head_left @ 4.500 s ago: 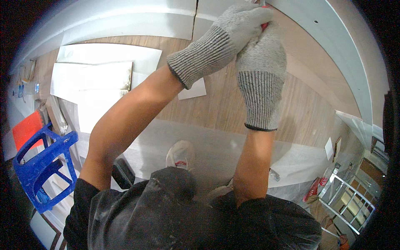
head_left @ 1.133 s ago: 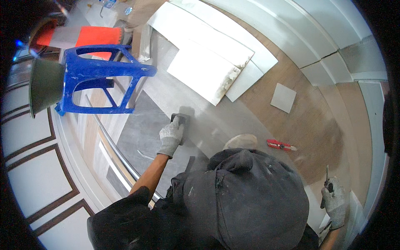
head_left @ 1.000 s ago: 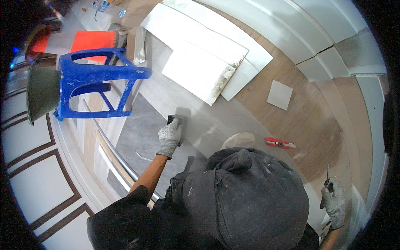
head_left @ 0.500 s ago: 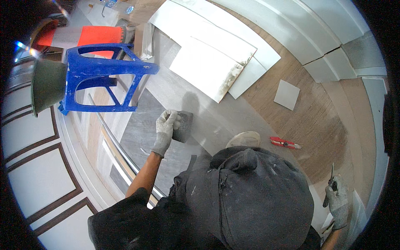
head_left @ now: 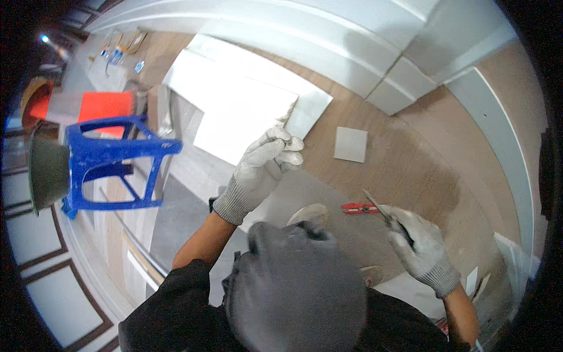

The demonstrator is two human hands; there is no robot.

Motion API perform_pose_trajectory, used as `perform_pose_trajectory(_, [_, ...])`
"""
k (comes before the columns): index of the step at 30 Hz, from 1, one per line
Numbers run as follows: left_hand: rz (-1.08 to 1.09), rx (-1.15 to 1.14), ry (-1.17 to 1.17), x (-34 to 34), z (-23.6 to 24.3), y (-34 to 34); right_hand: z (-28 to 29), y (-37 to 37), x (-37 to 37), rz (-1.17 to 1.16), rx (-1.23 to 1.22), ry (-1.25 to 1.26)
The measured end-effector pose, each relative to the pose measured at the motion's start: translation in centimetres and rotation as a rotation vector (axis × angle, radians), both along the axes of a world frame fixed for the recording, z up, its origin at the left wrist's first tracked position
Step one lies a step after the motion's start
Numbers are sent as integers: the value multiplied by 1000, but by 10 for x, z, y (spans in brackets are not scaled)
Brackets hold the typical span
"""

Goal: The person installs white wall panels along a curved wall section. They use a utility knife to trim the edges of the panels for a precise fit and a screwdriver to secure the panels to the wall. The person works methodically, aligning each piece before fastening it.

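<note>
My left hand (head_left: 258, 170), in a pale knitted glove, is raised in front of the white boards (head_left: 234, 102). Its fingers are half bent with gaps between them, and nothing shows in them. Behind its wrist a dark edge (head_left: 213, 204) peeks out, probably of the dark square piece; the remainder is hidden. My right hand (head_left: 415, 242), gloved too, is closed round a slim hand tool (head_left: 378, 206) with a thin metal blade and dark handle; its exact kind is unclear. Just beyond that blade, a red cutter knife (head_left: 359, 209) lies on the wood-look floor.
A light square tile (head_left: 350, 144) lies beyond the knife. At left are an overturned blue plastic stool (head_left: 114, 146), a green bucket (head_left: 48, 169) and an orange-and-white cone (head_left: 105, 107). White moulded panelling (head_left: 328, 53) borders the far side; long strips (head_left: 138, 249) lie at left.
My left hand has left the dark square piece and risen to the right. My right hand has brought the bladed tool inward toward the cutter knife. The whole view has shifted.
</note>
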State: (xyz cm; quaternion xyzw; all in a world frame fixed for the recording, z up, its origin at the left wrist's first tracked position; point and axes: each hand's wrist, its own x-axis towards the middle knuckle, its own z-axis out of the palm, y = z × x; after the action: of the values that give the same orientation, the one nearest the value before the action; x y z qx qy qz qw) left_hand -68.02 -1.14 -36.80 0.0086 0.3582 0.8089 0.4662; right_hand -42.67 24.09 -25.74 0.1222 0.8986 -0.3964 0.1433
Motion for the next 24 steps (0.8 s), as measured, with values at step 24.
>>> perform_pose_trajectory(24, [-137,-19,562,19,48,109,-29,-32,-21,-361,171,339])
